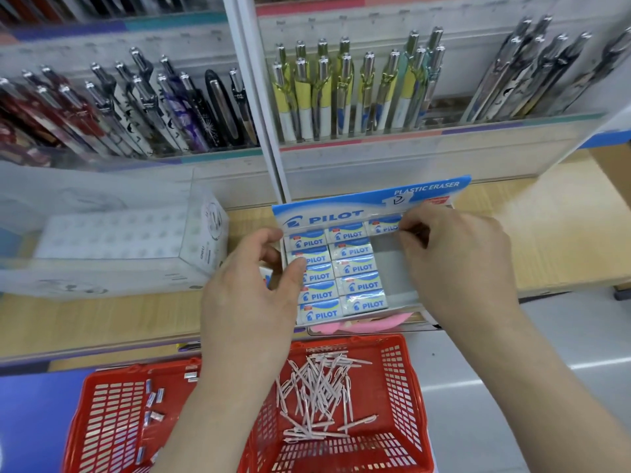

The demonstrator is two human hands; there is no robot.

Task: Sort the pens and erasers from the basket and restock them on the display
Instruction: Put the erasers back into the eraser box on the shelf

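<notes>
Bright even light, blurred warped edges.

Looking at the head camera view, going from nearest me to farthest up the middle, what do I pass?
red basket → pink pens lying in it → Pilot eraser box → yellow-and-white pens standing in the rack

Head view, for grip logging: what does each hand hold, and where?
Left hand: blue-white cardboard eraser box, left wall. Right hand: blue-white wrapped eraser, right end.

Pale wooden counter [563,230], shiny grey floor [563,332].
</notes>
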